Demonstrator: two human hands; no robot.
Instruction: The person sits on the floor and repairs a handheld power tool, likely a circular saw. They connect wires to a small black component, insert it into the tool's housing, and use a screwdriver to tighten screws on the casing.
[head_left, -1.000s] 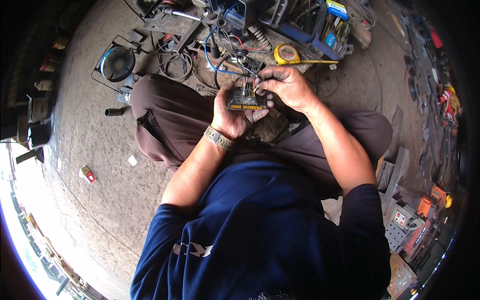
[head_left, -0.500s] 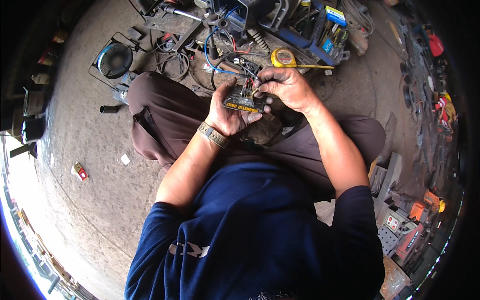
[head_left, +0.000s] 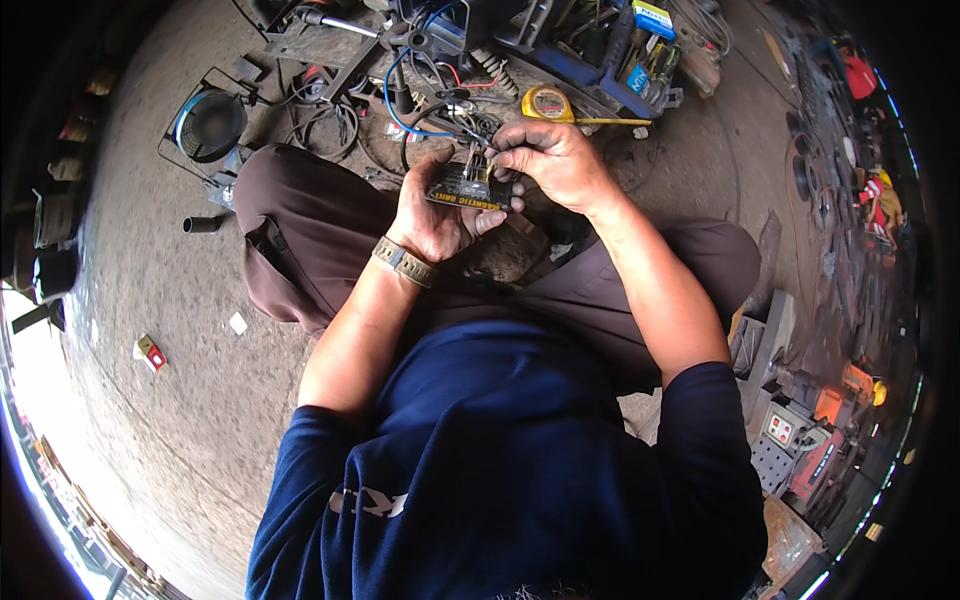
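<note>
My left hand (head_left: 437,222) is wrapped round a dark control panel plate (head_left: 455,192) with yellow lettering along its near edge, holding it above my crossed legs. Several wires (head_left: 472,150) run from the plate's face to a tangle of cables beyond it. Pinched together over the right part of the plate, the fingers of my right hand (head_left: 548,160) grip a thin wire (head_left: 490,167) there. Its exact end is hidden behind the fingertips. A blue cable (head_left: 392,110) arcs from the machine at the back down towards the plate.
Just beyond my right hand lies a yellow tape measure (head_left: 546,103), its blade pulled out to the right. A blue toolbox (head_left: 625,95) with hand tools stands behind it. Left of my knee are a round fan (head_left: 210,125) and a short black tube (head_left: 203,225).
The whole view has shifted slightly, so everything sits a little further left. My hands keep hold of the plate and wire, with the plate tilted a little differently.
</note>
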